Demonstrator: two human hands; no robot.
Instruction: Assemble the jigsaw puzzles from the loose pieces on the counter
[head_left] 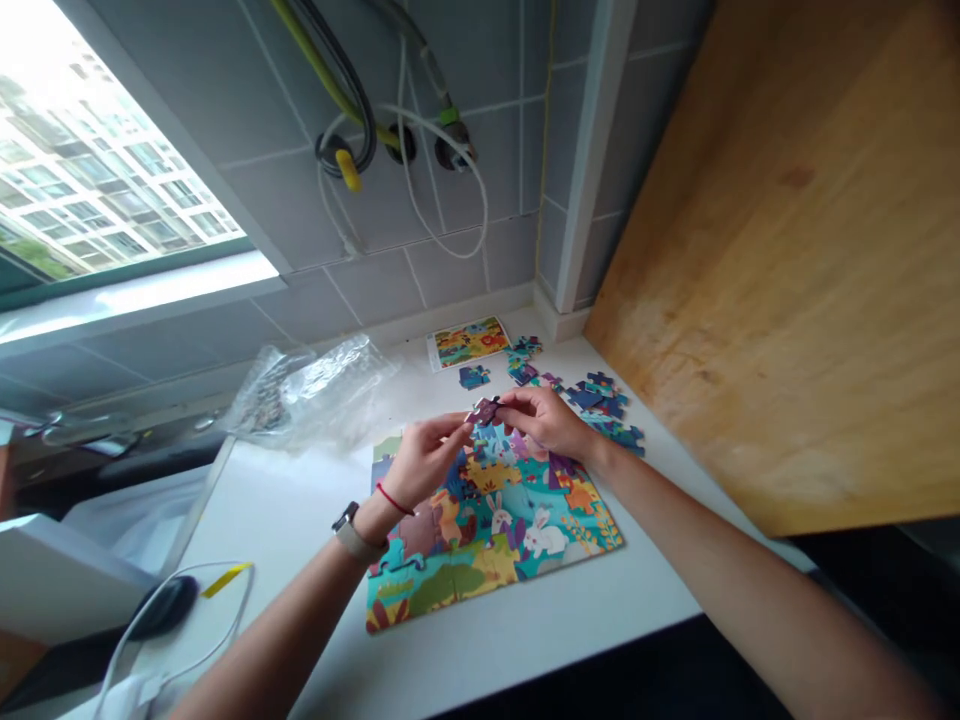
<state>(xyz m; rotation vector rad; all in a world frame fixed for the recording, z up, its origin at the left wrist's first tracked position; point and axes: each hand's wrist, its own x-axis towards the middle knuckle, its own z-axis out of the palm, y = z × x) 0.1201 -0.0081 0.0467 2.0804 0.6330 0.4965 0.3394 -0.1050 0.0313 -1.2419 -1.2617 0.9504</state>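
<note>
Between my two hands is a dark purple puzzle piece (484, 410), held above the far part of a colourful jigsaw puzzle (480, 550). My left hand (429, 455) pinches its left edge, and my right hand (546, 418) grips its right side. Rabbits and plants show on the joined part of the puzzle nearest me; my hands cover some of its far side. Loose puzzle pieces (600, 395) lie in a heap beyond my right hand. A small group of pieces (474, 376) sits just past the held one.
A picture card (471, 343) lies near the wall. Clear plastic bags (307, 390) rest at the left of the white table (300, 530). A wooden panel (780, 280) stands at the right. A white cable (244, 610) loops at the lower left.
</note>
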